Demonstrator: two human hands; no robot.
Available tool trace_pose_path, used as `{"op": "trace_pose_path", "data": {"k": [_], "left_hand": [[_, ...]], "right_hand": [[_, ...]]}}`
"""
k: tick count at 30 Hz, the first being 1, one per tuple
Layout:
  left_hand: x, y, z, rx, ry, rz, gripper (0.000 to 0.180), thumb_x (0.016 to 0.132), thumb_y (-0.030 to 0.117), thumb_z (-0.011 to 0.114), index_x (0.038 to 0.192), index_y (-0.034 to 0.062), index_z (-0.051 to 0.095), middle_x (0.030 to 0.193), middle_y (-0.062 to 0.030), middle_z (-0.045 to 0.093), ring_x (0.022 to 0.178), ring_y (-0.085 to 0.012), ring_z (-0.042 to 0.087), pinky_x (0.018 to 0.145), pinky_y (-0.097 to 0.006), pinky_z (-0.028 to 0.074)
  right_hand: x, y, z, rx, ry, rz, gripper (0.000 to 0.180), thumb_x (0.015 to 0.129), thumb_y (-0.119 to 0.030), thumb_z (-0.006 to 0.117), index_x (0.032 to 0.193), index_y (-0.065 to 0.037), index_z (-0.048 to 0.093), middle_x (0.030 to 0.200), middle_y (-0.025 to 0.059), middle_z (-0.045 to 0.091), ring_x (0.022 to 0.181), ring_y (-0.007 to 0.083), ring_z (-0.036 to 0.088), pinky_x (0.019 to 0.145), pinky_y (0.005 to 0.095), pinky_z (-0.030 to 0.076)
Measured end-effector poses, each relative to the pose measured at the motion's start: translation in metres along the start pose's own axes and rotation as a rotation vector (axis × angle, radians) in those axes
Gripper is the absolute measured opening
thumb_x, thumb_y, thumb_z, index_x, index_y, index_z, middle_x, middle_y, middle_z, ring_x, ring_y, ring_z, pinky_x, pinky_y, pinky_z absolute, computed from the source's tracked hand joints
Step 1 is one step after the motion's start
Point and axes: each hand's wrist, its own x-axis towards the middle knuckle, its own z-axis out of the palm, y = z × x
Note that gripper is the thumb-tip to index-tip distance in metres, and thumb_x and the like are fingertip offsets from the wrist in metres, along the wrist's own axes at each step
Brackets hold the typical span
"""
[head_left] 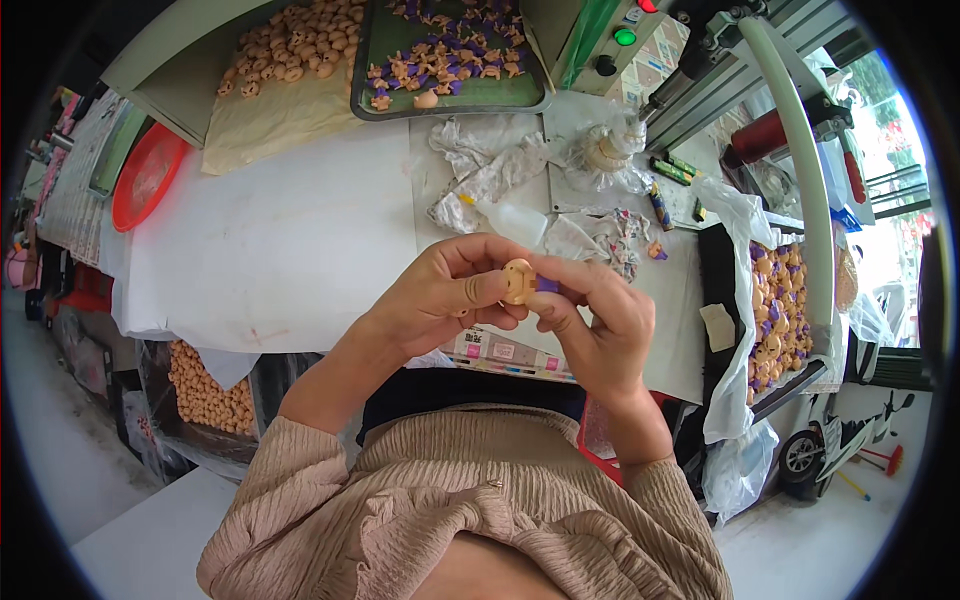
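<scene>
Above the near edge of the white worktable, my hands meet around a small plastic doll. My left hand (440, 295) pinches its peach-coloured head (519, 281) between thumb and fingers. The purple-clad body (546, 285) is gripped by my right hand (605, 325), whose fingers hide part of it. Whether head and body are fully joined cannot be made out. Just beyond my hands lies a translucent squeeze bottle (515, 222) with a yellow tip, next to crumpled rags (600, 238).
A dark green tray (540, 105) of purple doll bodies stands at the back, beside piled doll heads (300, 45). More heads fill a box (210, 388) at lower left; assembled dolls (778, 315) fill one at right. A red basin (150, 178) sits left. Machine parts (760, 137) rise at back right.
</scene>
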Motion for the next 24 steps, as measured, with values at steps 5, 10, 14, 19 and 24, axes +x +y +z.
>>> {"op": "trace_pose_path", "data": {"k": [5, 10, 14, 19, 24], "left_hand": [[0.005, 0.001, 0.001, 0.018, 0.004, -0.012, 0.038, 0.09, 0.015, 0.064, 0.125, 0.0047, 0.05, 0.112, -0.0124, 0.061, 0.091, -0.0196, 0.066, 0.077, -0.028, 0.059], [0.021, -0.004, 0.024, -0.029, 0.085, -0.052, 0.032, 0.094, 0.012, 0.058, 0.125, 0.0055, 0.052, 0.115, -0.0134, 0.061, 0.097, -0.0208, 0.066, 0.077, -0.027, 0.059], [0.03, -0.01, 0.036, 0.023, 0.028, -0.08, 0.033, 0.095, 0.013, 0.057, 0.127, 0.0065, 0.051, 0.117, -0.0143, 0.06, 0.094, -0.0192, 0.065, 0.073, -0.026, 0.059], [0.022, -0.003, 0.027, -0.005, 0.02, -0.039, 0.032, 0.095, 0.013, 0.057, 0.125, 0.0064, 0.052, 0.116, -0.0147, 0.06, 0.093, -0.0186, 0.065, 0.07, -0.024, 0.059], [0.003, 0.015, 0.004, 0.103, 0.199, 0.029, 0.031, 0.094, 0.013, 0.058, 0.124, 0.0067, 0.053, 0.113, -0.0126, 0.062, 0.095, -0.0189, 0.065, 0.068, -0.024, 0.058]], "right_hand": [[0.053, 0.023, -0.074, -0.293, 0.401, -0.347, 0.023, 0.081, -0.005, 0.072, 0.103, 0.001, 0.069, 0.086, 0.0085, 0.07, 0.069, 0.0142, 0.063, 0.064, 0.0242, 0.05], [0.129, -0.013, -0.143, -0.592, 0.815, -0.484, 0.021, 0.094, -0.008, 0.056, 0.106, 0.003, 0.068, 0.093, 0.0103, 0.07, 0.07, 0.0065, 0.059, 0.06, 0.0191, 0.044], [0.171, -0.026, -0.178, -0.555, 0.797, -0.822, 0.025, 0.088, -0.011, 0.061, 0.108, 0.004, 0.065, 0.103, 0.0089, 0.067, 0.075, 0.0134, 0.059, 0.068, 0.0232, 0.047], [0.207, -0.036, -0.175, -0.188, 0.438, -0.169, 0.021, 0.087, -0.013, 0.064, 0.103, 0.0, 0.067, 0.101, 0.008, 0.067, 0.076, 0.015, 0.06, 0.066, 0.0241, 0.048], [0.085, 0.062, -0.142, -0.619, 0.52, 0.14, 0.026, 0.083, -0.027, 0.07, 0.095, -0.004, 0.073, 0.089, 0.0061, 0.071, 0.081, 0.0134, 0.064, 0.073, 0.0281, 0.047]]}}
